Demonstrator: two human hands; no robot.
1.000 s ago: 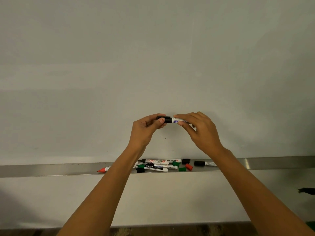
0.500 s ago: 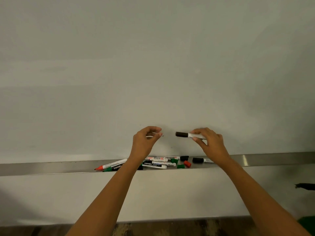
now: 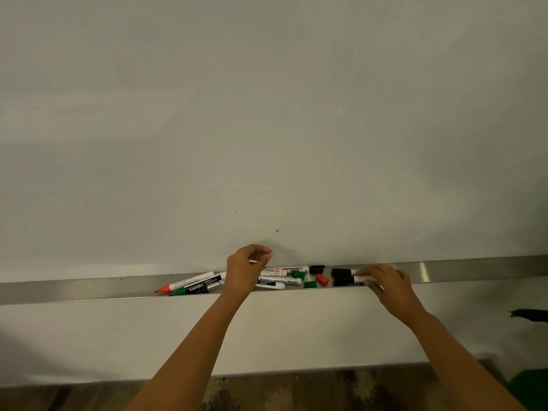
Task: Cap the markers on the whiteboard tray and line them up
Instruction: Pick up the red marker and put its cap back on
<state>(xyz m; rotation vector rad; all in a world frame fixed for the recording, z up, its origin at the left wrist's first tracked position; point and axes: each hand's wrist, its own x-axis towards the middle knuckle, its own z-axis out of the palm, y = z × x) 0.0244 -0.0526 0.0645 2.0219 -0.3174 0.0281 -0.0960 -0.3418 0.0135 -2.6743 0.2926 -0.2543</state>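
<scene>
A metal whiteboard tray (image 3: 89, 287) holds scattered markers. At its left lie an uncapped red marker (image 3: 185, 285) and an uncapped green camlin marker (image 3: 199, 288). Several white-barrelled markers (image 3: 280, 280) are piled in the middle, partly hidden behind my left hand (image 3: 247, 269), which hovers over them with loosely curled fingers and holds nothing. Loose caps lie beside the pile: two green caps (image 3: 310, 284), a red cap (image 3: 322, 279) and a black cap (image 3: 316, 268). My right hand (image 3: 385, 284) grips a capped black marker (image 3: 344, 280) lying in the tray, parallel to another capped black marker (image 3: 341, 272).
The blank whiteboard (image 3: 267, 114) fills the view above the tray. A white wall panel runs below it, then a patterned floor (image 3: 296, 393). A dark object (image 3: 530, 314) pokes in at the right edge, and something green (image 3: 530, 387) sits at the bottom right.
My left hand let go of the capped black marker and dropped to the pile. My right hand carried the marker down and right into the tray, next to the other capped black one.
</scene>
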